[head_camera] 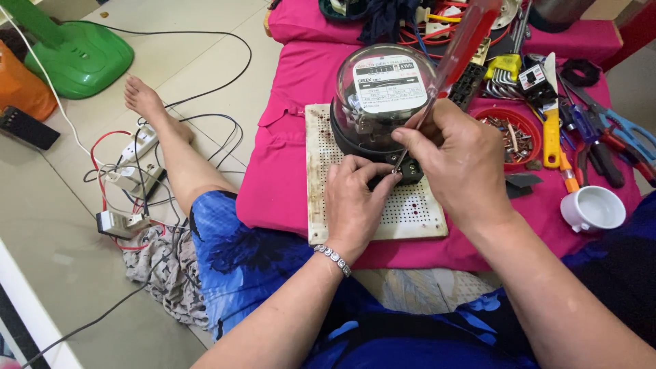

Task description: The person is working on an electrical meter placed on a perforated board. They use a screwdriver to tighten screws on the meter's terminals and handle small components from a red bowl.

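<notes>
Screwdriver (456, 51) with a clear red handle is in the right hand (461, 160) — the grip is closed around its lower shaft, and the tip points down at the black base of the meter (383, 102). The handle leans up and to the right, over the tools behind. The left hand (355, 205) sits just beside the tip; its fingers are pinched together at the same spot on the base, but what they pinch is too small to tell. A bead bracelet (333, 259) is on the left wrist.

The meter has a round glass dome and stands on a white perforated board (417, 212). The board lies on a pink cloth (287, 137) that covers a low tabletop.

To the right of the meter there is a red bowl (511, 134) with screws, then a white cup (593, 208) on its side, pliers (615, 137) and other hand tools — all on the cloth.

On the floor to the left lie a white power strip (139, 145), tangled wires, and a green fan base (82, 58). The person's bare foot (143, 99) is stretched out near them.
</notes>
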